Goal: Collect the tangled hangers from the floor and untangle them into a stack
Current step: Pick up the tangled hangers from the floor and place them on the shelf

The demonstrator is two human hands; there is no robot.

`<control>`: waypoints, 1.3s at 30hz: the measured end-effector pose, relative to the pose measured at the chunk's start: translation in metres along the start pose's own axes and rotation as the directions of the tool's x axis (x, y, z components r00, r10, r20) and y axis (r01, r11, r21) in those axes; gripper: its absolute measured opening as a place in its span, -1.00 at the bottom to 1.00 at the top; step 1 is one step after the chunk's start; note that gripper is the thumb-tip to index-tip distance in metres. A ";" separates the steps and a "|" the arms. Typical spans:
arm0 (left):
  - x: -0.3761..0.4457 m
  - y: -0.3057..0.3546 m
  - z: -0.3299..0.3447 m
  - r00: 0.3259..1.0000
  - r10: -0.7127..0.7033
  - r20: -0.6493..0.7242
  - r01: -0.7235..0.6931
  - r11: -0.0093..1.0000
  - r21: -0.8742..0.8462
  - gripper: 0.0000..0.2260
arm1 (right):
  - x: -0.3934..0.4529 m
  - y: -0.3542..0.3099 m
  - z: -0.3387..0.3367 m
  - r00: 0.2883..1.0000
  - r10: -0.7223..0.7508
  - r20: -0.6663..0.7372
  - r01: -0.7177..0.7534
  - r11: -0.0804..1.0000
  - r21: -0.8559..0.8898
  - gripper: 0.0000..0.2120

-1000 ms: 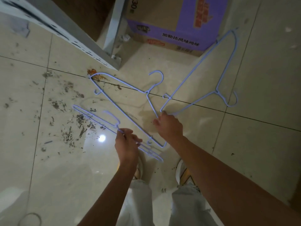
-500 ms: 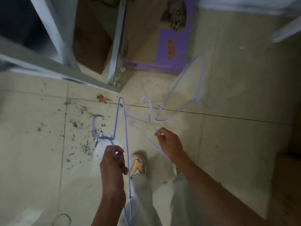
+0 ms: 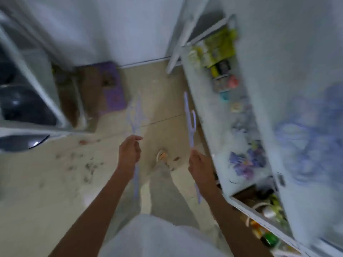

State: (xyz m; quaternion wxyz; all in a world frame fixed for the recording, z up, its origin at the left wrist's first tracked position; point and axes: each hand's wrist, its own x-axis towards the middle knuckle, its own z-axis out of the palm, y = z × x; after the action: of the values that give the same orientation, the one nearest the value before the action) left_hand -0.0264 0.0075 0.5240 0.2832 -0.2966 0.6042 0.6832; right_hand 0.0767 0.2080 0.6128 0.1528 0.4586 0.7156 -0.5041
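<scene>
1. Off the floor since a second ago: the lilac wire hangers, then flat on the tiles and hooked through each other, now up in the air, with the view risen from the tiles to the room.
2. Split into two lots since half a second ago, when the wires crossed between the hands; now well apart, no wire seen bridging the gap. Likely meaning: the pickup done and the main tangle broken, stacking not yet begun.
3. Left of the beige shoe (image 3: 162,156): left hand (image 3: 129,152), fingers curled round a bundle of hangers (image 3: 136,115). Blurred, so the count uncertain; at least two wires fanning above the fist, perhaps interlocked.
4. Long axis of that bundle: near upright, running from above the fist, away toward the purple box (image 3: 112,89), down past the wrist toward the trouser leg. Hook direction not readable in the blur.
5. Right of the shoe: right hand (image 3: 199,164), closed round a single hanger (image 3: 189,127), just beside the white shelf unit (image 3: 207,108).
6. Long axis of the single hanger: also near upright, tip leaning slightly left, lower end trailing below the wrist. Hook on the side facing the shelf unit, curling upward.
7. Judgement: next, sorting the left bundle and laying the two lots parallel; risk of hooks re-catching if brought together carelessly.
</scene>
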 end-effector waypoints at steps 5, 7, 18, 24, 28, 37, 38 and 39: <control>-0.040 0.044 0.058 0.942 0.125 0.312 -0.152 0.987 0.061 -0.69 | -0.067 0.006 -0.067 0.967 0.005 -0.254 0.028 0.991 0.127 -0.52; -0.060 0.058 0.077 0.901 0.157 0.404 -0.207 0.975 0.082 -0.68 | -0.084 0.012 -0.085 0.943 -0.005 -0.331 0.068 0.981 0.180 -0.54; -0.163 0.095 0.255 0.469 0.323 0.822 -0.711 0.691 0.134 -0.68 | -0.116 0.056 -0.220 0.538 -0.192 -0.821 0.232 0.970 -0.075 -0.64; -0.181 0.098 0.376 0.230 0.266 0.936 -0.918 0.380 0.118 -0.79 | -0.069 0.105 -0.300 0.631 0.275 -0.725 0.369 0.716 0.593 -0.60; -0.177 0.087 0.452 0.143 0.178 0.974 -0.982 0.145 0.117 -0.82 | -0.027 0.124 -0.367 0.719 0.381 -0.581 0.390 0.471 0.791 -0.52; -0.150 0.009 0.572 -0.009 -0.127 0.992 -0.914 -0.401 -0.060 -0.77 | 0.025 0.171 -0.452 0.509 0.559 -0.654 -0.064 0.783 0.619 -0.63; -0.148 0.004 0.578 -0.027 -0.128 0.991 -0.901 -0.427 -0.080 -0.78 | 0.024 0.170 -0.447 0.494 0.550 -0.673 -0.096 0.804 0.587 -0.58; -0.146 0.001 0.582 -0.052 -0.140 0.989 -0.892 -0.439 -0.109 -0.79 | 0.022 0.167 -0.441 0.474 0.517 -0.713 -0.119 0.839 0.530 -0.54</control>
State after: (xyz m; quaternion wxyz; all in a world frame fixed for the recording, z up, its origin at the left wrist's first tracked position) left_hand 0.0327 0.5818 0.6888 0.1239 0.7232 0.6645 0.1414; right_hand 0.3077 0.6104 0.6971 -0.2130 0.7906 0.4754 -0.3218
